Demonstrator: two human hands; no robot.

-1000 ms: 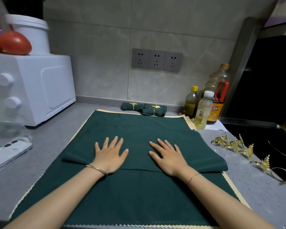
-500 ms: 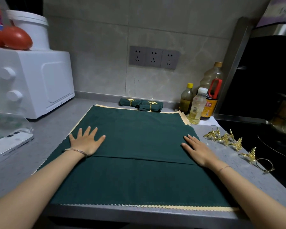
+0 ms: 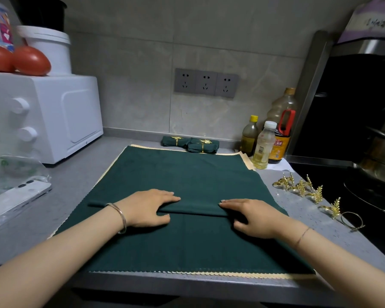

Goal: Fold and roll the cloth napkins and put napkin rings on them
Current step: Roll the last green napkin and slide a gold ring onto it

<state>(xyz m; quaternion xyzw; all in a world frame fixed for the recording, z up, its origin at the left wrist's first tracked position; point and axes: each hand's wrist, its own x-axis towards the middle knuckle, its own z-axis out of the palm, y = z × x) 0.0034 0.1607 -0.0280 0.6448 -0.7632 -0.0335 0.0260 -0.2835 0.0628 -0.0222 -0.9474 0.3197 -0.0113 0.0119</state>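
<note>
My left grip [image 3: 147, 207] and right grip [image 3: 253, 216] each pinch the folded edge of the green napkin [image 3: 187, 174], lying flat on the counter [image 3: 76, 174].

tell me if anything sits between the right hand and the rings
Nothing visible does. The right hand pinches the fold of the napkin. The rings lie to its right on the counter, past the napkin's edge, with only flat cloth and bare counter between.

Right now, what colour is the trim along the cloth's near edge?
Cream: a scalloped trim on the dark green cloth, clearest in the head view.
</note>
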